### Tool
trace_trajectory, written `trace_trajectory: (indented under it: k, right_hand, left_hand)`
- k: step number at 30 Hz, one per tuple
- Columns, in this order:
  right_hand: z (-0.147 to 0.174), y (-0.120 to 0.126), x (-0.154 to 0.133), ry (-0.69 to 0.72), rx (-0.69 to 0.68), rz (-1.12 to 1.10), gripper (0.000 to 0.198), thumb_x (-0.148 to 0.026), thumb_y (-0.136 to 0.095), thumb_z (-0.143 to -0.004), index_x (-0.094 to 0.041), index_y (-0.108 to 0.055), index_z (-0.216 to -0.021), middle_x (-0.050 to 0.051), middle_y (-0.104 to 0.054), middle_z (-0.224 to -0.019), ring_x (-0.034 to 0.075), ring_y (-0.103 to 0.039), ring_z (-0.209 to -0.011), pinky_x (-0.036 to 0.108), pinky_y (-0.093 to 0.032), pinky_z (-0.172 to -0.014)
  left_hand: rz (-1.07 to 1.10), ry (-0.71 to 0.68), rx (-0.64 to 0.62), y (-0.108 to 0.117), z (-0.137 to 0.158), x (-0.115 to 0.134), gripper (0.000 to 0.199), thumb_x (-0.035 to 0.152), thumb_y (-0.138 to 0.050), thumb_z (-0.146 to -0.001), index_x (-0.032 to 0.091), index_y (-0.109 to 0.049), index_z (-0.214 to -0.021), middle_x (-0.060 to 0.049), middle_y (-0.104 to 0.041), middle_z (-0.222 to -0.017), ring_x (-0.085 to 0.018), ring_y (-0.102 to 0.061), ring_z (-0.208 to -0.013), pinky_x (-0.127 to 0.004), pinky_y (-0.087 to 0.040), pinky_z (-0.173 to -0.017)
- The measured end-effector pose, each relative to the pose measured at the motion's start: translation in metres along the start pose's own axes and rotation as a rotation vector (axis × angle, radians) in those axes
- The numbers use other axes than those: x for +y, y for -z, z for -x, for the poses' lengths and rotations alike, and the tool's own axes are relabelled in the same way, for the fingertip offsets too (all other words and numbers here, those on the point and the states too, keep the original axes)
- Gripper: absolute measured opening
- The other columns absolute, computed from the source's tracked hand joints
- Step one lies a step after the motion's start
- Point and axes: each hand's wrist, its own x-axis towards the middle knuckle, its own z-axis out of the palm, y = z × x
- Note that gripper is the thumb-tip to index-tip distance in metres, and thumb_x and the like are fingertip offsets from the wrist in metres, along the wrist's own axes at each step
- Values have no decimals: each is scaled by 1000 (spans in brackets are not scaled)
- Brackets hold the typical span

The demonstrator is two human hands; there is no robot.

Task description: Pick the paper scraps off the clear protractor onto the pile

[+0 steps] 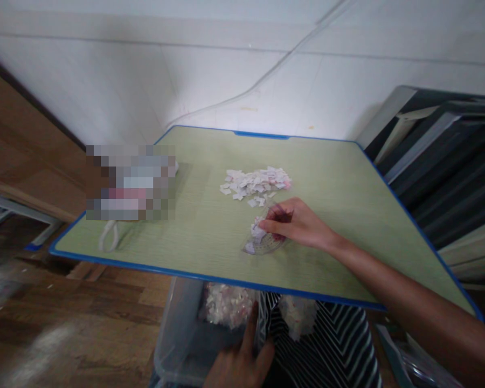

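My right hand (293, 220) is closed on a clear plastic protractor (262, 245), held against the tabletop. A few small white paper pieces (257, 229) lie by its fingertips and seem to be under or against the protractor; I cannot tell which. Just beyond spreads a loose pile of small cut paper pieces (254, 182), with some pink at its right end. Below the table's front edge, my left hand (240, 361) has its index finger stretched out and thumb apart, beside a clear bag of paper bits (229, 306) in a translucent plastic bin (165, 334).
The green folding table (202, 215) has a blue rim and stands against a white wall. A blurred-out item (137, 183) with a white loop sits at its left. Another clear bag of bits (298, 315) rests on my striped lap. Dark panels (448, 145) lean at right.
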Motion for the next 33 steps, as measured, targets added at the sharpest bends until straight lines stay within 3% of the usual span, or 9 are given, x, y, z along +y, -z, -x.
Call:
trace_trajectory:
  k: [6,12,18,28,33]
  right_hand:
    - [0,14,-5,-3,93,-12,28,-37,-62,-71,-14,-53,-57,-3,-51,-47,4,-45,-41,18,-36,-41]
    - [5,23,-10,25,-13,109,31,-35,-61,-72,-15,-48,-51,-3,-47,-44,4,-41,-40,18,-30,-37]
    - [6,10,-8,143,-61,174,30,-30,-58,-74,-15,-46,-51,-5,-43,-45,3,-36,-42,19,-26,-40]
    - [11,-14,-14,159,-206,127,31,-32,-55,-77,-15,-48,-52,-4,-45,-45,4,-36,-41,18,-27,-39]
    - [8,-11,-11,103,-86,-7,29,-35,-57,-76,-15,-50,-55,-4,-47,-47,4,-42,-43,18,-32,-40]
  left_hand:
    - [21,-21,16,-2,1,-1,44,5,-46,-88,24,-44,-128,-26,-15,-139,-28,-65,-77,-37,-54,-61]
    - [25,-9,40,3,3,0,43,3,-47,-87,23,-47,-125,-26,-18,-139,-28,-65,-75,-38,-54,-60]
    - [14,-28,2,1,2,-1,42,9,-44,-91,24,-43,-130,-27,-16,-138,-28,-65,-77,-37,-54,-61]
    - [27,-18,34,3,3,1,44,5,-46,-88,24,-46,-126,-26,-17,-139,-29,-65,-75,-40,-54,-60]
    - [56,-7,44,2,3,0,50,-2,-45,-83,25,-47,-125,-25,-18,-140,-29,-65,-74,-39,-54,-59]
